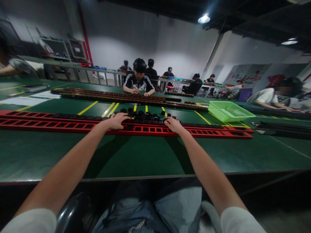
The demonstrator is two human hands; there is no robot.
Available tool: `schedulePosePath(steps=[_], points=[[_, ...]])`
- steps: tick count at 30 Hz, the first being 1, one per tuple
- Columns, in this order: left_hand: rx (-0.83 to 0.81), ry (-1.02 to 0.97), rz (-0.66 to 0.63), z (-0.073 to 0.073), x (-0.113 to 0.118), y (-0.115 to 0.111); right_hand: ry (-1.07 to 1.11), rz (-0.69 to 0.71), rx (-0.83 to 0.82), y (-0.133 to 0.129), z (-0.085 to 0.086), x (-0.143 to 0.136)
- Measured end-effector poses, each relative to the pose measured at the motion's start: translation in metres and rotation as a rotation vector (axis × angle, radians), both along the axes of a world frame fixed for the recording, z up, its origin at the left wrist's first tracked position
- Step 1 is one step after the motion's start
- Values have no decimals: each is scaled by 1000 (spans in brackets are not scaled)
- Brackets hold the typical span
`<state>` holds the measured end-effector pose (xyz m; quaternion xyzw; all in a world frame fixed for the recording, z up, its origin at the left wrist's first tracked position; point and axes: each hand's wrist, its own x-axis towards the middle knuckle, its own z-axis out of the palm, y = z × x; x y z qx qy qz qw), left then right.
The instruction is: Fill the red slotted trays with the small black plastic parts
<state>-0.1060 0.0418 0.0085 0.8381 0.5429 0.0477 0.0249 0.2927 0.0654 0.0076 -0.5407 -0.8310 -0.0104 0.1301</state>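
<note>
Both hands are at the long red slotted racks (80, 126) lying across the green table (145, 155), the left hand (117, 121) and right hand (173, 125) at either side of a loose heap of small black parts (148, 116); this looks like a sorting or slot-filling step, calling for parts to be picked singly and seated squarely. Whether either hand's fingers are closed on a part, I cannot tell, and the wall poster's lettering (245, 77) is too blurred to read.

Long red slotted racks (239, 133) lie flat on the green table (148, 155), small black parts (142, 114) clustered by their middle
</note>
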Motion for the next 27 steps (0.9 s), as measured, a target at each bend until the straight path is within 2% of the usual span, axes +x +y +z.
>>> schedulePosePath(steps=[5,8,11,14,17,22,27], points=[[-7,10,1,2,-29,7,6,0,-20,-3,3,-3],[-29,80,81,4,-35,5,-6,-12,-36,-3,2,-4],[-41,98,186,2,-37,2,-27,-26,-42,-2,-1,-4],[-12,81,235,-1,-38,2,-37,-22,-42,-1,-3,-5],[18,30,214,-5,-38,7,-42,-21,-51,-1,-3,-6],[63,-109,97,-7,-36,15,-53,-6,-58,0,-2,-8],[108,-191,198,-8,-33,15,-62,4,-9,2,-2,-7]])
